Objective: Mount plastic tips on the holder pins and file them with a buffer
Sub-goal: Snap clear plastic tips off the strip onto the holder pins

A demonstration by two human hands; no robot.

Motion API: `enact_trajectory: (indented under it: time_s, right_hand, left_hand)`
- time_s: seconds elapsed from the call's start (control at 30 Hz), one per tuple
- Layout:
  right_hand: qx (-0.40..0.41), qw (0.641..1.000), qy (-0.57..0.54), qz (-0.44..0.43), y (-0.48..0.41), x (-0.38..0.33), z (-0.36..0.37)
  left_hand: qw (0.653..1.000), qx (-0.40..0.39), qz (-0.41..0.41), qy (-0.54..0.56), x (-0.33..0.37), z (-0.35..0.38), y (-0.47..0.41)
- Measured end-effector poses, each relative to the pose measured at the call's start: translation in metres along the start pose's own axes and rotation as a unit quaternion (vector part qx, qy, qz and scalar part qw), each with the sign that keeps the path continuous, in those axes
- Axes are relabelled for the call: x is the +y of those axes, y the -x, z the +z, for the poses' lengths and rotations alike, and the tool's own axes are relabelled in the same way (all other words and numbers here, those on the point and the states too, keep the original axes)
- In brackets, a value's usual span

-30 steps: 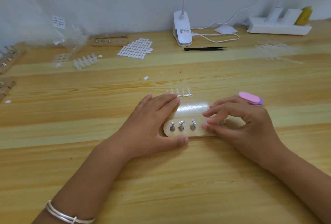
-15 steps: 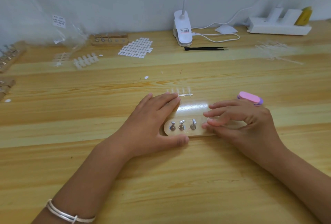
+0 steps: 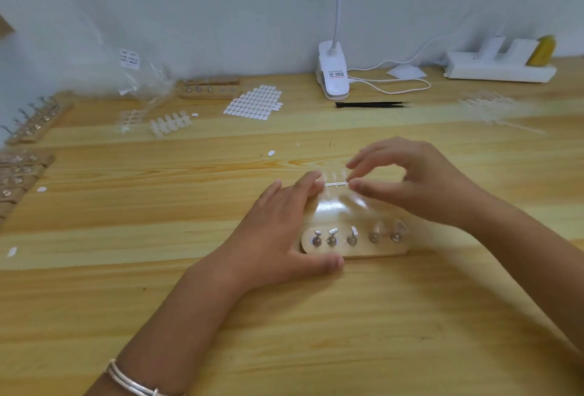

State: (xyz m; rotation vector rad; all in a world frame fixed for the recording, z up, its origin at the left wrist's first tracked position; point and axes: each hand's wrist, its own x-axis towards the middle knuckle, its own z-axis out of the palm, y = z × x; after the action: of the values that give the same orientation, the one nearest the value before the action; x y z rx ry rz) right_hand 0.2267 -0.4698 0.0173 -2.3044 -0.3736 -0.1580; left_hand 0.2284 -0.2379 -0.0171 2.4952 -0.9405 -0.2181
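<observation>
Plastic tips (image 3: 336,184), joined on one clear strip, sit just beyond the far edge of the wooden holder (image 3: 354,250). The strip's long axis runs left to right, parallel to the holder's row of pins.

Left: the left hand (image 3: 278,231) lies flat over the holder's left end, fingers straight and holding nothing, thumb along the near edge. Its index fingertip is touching or just beside the strip's left end; which of the two cannot be told.

Centre: three bare pins (image 3: 331,236) stand at the holder's left and middle. The two tipped pins (image 3: 374,233) to their right appear to carry clear tips already, though blur leaves this uncertain.

Right: the right hand (image 3: 410,180) reaches past the holder's far edge and pinches the strip's right end between thumb and index finger, the other fingers loosely curled above. Whether the strip rests on the bench (image 3: 316,332) or is lifted clear of it cannot be told.

Judgement: mounting is part done and filing not begun; no buffer is in view. The next move likely turns on the strip lying beyond the pins. A freed tip must travel toward the person to the nearest bare pin, the third from the left, which the right hand is better placed to reach.
</observation>
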Motion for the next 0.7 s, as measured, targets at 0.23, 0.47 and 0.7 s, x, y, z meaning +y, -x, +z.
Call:
enact_trajectory:
  time_s: [0.23,0.47,0.7]
  right_hand:
    - [-0.128,0.984,0.117,-0.023,-0.044,0.001,0.019]
    - [-0.111,0.985,0.098,-0.091,-0.046,0.014,0.015]
    - [-0.045,0.991,0.098,-0.074,-0.042,0.017,0.027]
  left_hand:
    - [1.000,-0.004,-0.011,0.021,0.000,-0.002,0.002]
    - [1.000,-0.002,0.003,0.020,0.000,-0.002,0.000]
    - [1.000,0.009,-0.004,0.009,-0.001,-0.001,0.000]
